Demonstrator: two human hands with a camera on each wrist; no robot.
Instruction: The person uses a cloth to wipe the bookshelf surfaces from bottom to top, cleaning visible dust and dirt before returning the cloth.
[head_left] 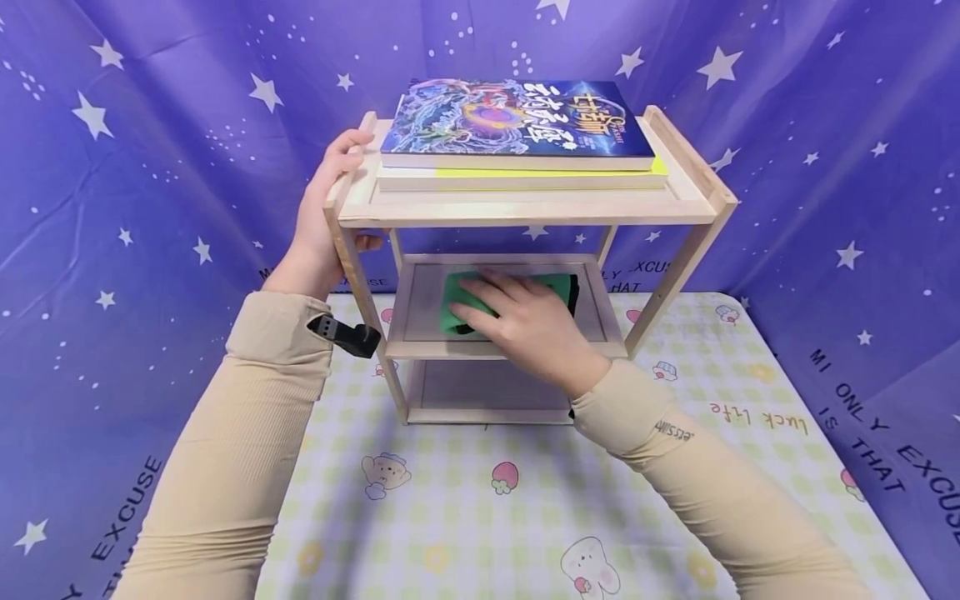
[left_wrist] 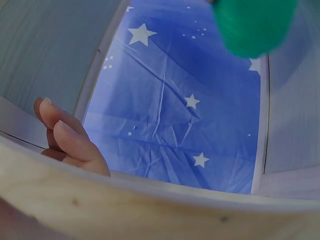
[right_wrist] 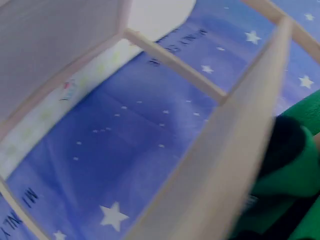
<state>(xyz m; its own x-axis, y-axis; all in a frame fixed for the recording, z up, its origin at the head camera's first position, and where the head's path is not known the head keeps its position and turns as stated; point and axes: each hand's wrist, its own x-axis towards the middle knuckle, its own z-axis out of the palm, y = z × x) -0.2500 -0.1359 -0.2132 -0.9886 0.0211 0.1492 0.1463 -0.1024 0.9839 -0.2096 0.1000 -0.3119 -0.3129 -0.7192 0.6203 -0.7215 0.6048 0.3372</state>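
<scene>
Mid-frame on the counter point(head_left: 465, 517), a rack point(head_left: 525, 214); on its top, upper centre, two stacked books point(head_left: 517, 123); on the middle shelf point(head_left: 422, 292), a cloth point(head_left: 558, 286) beneath the right hand point(head_left: 536, 329); behind, a curtain point(head_left: 187, 133).

We see the head view bright and crisp, soft shadows falling on the table point(head_left: 465, 533). Both wrist views look dimmer and hazier, the green cloth point(left_wrist: 255, 25) blurred in the left one (where the near wooden rail point(left_wrist: 150, 210) bows with distortion).

I'm reading "MI ONLY EXCUSE IS THAT" on the star-print curtain point(head_left: 825, 208), inverted "luck life" on the checked tablecloth point(head_left: 465, 533), and seeing Chinese characters on the upper book point(head_left: 510, 121).
</scene>
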